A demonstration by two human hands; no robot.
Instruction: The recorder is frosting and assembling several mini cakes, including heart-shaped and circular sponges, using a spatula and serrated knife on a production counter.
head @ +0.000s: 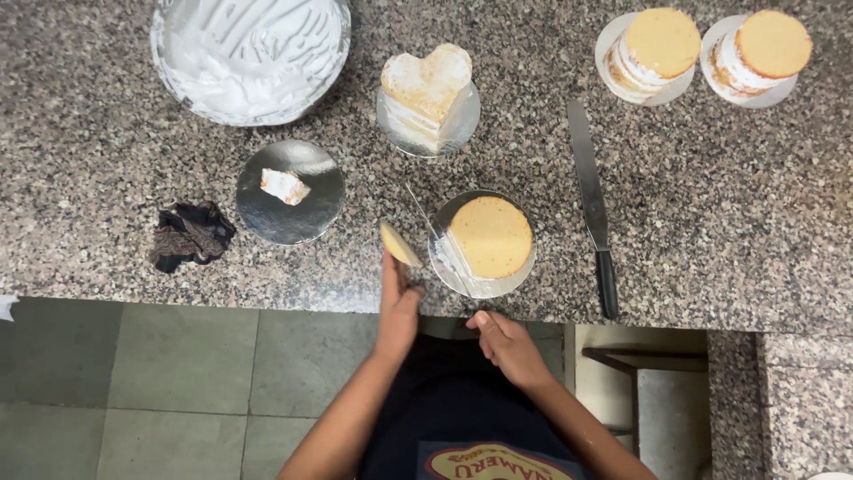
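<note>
My left hand (397, 307) pinches a thin round slice of sponge cake (399, 244), held on edge above the counter, left of a round layered cake (490, 236) on a silver board (480, 286). A thin blade (425, 220) lies against that cake's left side. My right hand (505, 342) hovers at the counter's front edge below the cake, fingers curled, holding nothing that I can see.
A heart-shaped layered cake (426, 89) stands on a silver board behind. A silver board (290, 192) holds a cake scrap. A bowl of white cream (250, 53) sits far left. A long palette knife (593, 204) lies right. Two round layered cakes (653, 49) (764, 49) stand at back right. A dark cloth (191, 235) lies left.
</note>
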